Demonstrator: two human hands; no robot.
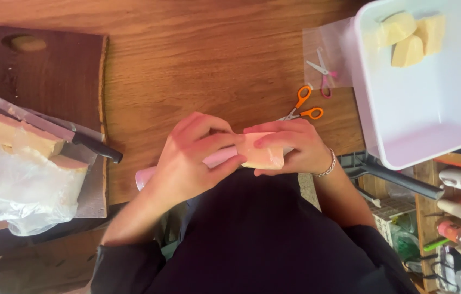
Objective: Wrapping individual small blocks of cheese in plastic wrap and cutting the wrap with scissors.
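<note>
Holding a pale block of cheese [263,155] at the near edge of the wooden table [197,60], the person grips it from both sides: the left hand [195,158] curls over its left end, fingers clenched around it and around a pink plastic sheet or wrap [149,175] that sticks out toward the left below the hand, while the right hand [290,147] grasps the right end, fingers laid across the top and a silver bracelet [328,163] at the wrist. Just beyond the right hand lie orange-handled scissors [304,106] on the table, and a little farther off a smaller pair of scissors with pink and white handles [322,73] rests on a clear plastic bag [323,38]. To the right, a white rectangular tub [431,120] holds three cut chunks of cheese [407,35] in its far corner. On the left, well apart from the hands, a dark wooden cutting board [51,71] carries a large slab of cheese [7,133] partly in crumpled clear plastic [18,190], with a black-handled knife [94,146] lying against it. Bottles and clutter [453,218] sit on a shelf at lower right.
</note>
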